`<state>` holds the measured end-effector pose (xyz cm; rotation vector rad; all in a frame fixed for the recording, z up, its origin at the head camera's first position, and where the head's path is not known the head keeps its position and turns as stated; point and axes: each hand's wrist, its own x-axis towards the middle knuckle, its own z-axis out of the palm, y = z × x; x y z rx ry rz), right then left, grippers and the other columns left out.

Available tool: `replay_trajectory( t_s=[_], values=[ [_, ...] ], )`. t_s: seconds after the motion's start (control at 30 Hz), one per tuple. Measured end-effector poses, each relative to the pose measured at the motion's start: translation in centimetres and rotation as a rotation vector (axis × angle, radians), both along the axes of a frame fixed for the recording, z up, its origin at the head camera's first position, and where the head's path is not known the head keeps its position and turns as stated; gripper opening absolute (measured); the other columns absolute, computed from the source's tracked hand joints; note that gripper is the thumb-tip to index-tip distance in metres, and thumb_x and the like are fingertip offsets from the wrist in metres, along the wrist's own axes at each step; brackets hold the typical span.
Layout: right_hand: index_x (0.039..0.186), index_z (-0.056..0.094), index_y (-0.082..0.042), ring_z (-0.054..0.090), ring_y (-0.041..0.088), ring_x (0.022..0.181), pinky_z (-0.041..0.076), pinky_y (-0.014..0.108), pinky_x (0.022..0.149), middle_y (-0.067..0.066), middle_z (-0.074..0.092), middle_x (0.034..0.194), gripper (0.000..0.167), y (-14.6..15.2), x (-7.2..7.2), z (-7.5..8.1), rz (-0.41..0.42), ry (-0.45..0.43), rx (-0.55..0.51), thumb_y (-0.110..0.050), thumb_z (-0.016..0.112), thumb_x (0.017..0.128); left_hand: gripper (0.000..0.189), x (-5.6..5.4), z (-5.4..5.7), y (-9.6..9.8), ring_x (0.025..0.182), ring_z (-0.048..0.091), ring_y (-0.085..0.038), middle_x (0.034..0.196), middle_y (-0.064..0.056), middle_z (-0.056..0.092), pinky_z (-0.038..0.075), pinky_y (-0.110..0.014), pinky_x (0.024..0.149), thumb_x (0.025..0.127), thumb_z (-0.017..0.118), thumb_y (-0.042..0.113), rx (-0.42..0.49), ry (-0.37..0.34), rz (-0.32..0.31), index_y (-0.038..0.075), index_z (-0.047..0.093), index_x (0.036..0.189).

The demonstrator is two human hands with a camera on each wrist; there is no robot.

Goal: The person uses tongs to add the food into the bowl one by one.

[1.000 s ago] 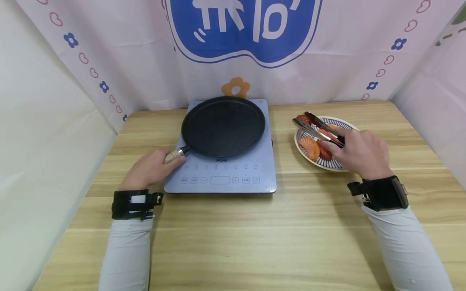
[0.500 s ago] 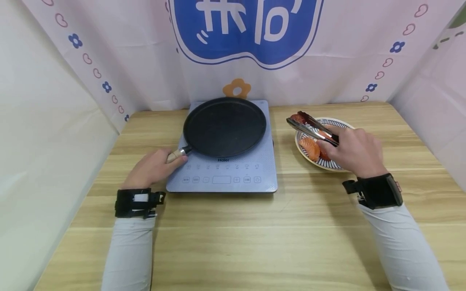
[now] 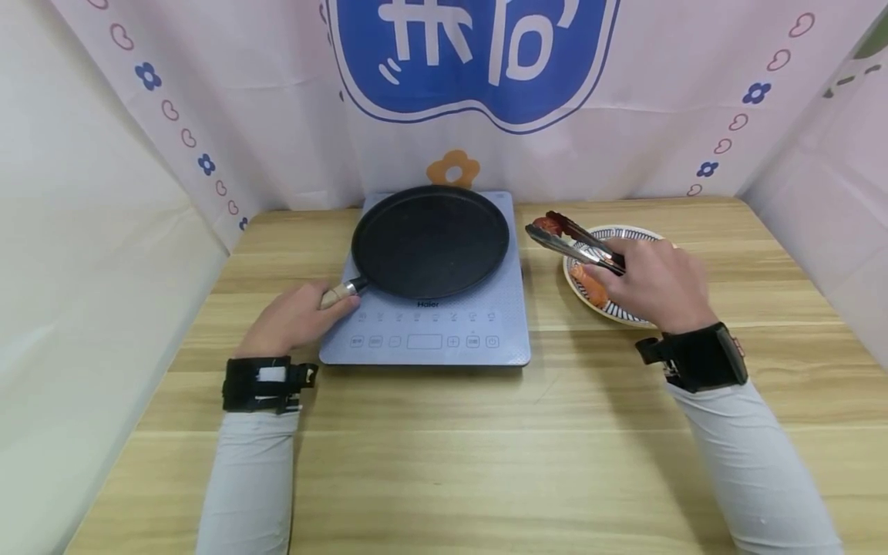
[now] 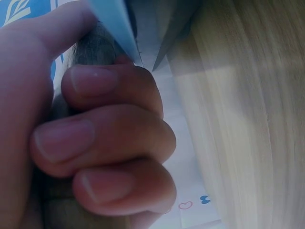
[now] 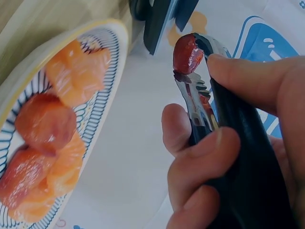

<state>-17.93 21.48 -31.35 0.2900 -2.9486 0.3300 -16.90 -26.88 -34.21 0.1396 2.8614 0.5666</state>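
Observation:
In the head view my left hand [image 3: 294,316] grips the wooden handle [image 3: 334,296] of a flat black frying pan [image 3: 430,243]. The left wrist view shows its fingers [image 4: 105,133] curled round that handle. My right hand [image 3: 655,284] squeezes metal tongs [image 5: 238,129] with dark handles. Between the tong tips sits a glossy dark red chunk of food [image 5: 187,53], raised beside the pan's right side. Below this hand, a patterned plate [image 3: 627,230] holds orange salmon-like pieces [image 5: 78,71] and more dark red chunks [image 5: 45,121], partly hidden by the hand in the head view.
Under the pan is a light-coloured induction cooktop [image 3: 388,356] with a touch panel along its front. The wooden table [image 3: 444,462] extends in front of it. A printed white cloth [image 3: 277,100] hangs close behind the cooktop.
My right hand has moved left with the tongs and the dark red chunk, away from over the plate and closer to the pan. The left hand keeps its grip on the pan handle.

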Motion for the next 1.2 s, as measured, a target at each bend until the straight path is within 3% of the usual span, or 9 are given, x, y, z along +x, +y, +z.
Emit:
replay_trajectory(
  t_s=[0.07, 0.47, 0.67, 1.03, 1.2],
  values=[
    [0.123, 0.073, -0.020, 0.055, 0.029, 0.066, 0.032, 0.039, 0.049, 0.008, 0.057, 0.075, 0.047, -0.3, 0.0, 0.1, 0.004, 0.002, -0.005, -0.058, 0.070, 0.096, 0.054, 0.0, 0.0, 0.0, 0.076, 0.056, -0.024, 0.083, -0.009, 0.058, 0.042, -0.033, 0.065, 0.106, 0.052, 0.059, -0.002, -0.002, 0.000, 0.006, 0.060, 0.101],
    [0.090, 0.065, -0.020, 0.054, 0.027, 0.064, 0.030, 0.039, 0.050, 0.001, 0.048, 0.065, 0.033, -1.9, -0.2, 0.5, 0.050, 0.082, -0.007, -0.052, 0.073, 0.095, 0.051, -0.1, -0.1, 0.1, 0.076, 0.057, -0.024, 0.083, -0.009, 0.059, 0.043, -0.033, 0.066, 0.107, 0.053, 0.057, 0.009, 0.000, -0.011, 0.006, 0.061, 0.101],
    [0.085, 0.061, -0.018, 0.050, 0.025, 0.060, 0.028, 0.037, 0.051, 0.000, 0.044, 0.062, 0.035, -2.8, -0.2, 0.6, 0.068, 0.095, 0.029, -0.049, 0.072, 0.096, 0.051, -0.1, 0.0, 0.0, 0.074, 0.056, -0.023, 0.081, -0.008, 0.057, 0.043, -0.033, 0.065, 0.107, 0.054, 0.056, 0.011, 0.000, -0.012, 0.006, 0.060, 0.099],
    [0.101, 0.070, -0.015, 0.054, 0.026, 0.060, 0.033, 0.038, 0.050, 0.003, 0.050, 0.063, 0.033, -4.8, -0.5, 0.9, 0.096, 0.086, 0.050, -0.047, 0.073, 0.096, 0.050, 0.1, 0.1, -0.1, 0.073, 0.055, -0.023, 0.079, -0.007, 0.056, 0.042, -0.033, 0.064, 0.107, 0.053, 0.056, 0.015, 0.004, -0.012, 0.007, 0.060, 0.096],
    [0.102, 0.070, -0.015, 0.054, 0.026, 0.061, 0.033, 0.037, 0.048, 0.003, 0.049, 0.064, 0.037, -5.5, -0.6, 1.0, 0.093, 0.065, 0.051, -0.052, 0.071, 0.097, 0.051, 0.1, 0.1, -0.1, 0.071, 0.054, -0.022, 0.079, -0.007, 0.056, 0.042, -0.033, 0.063, 0.107, 0.053, 0.057, 0.024, -0.001, -0.014, 0.008, 0.059, 0.095]
  ],
)
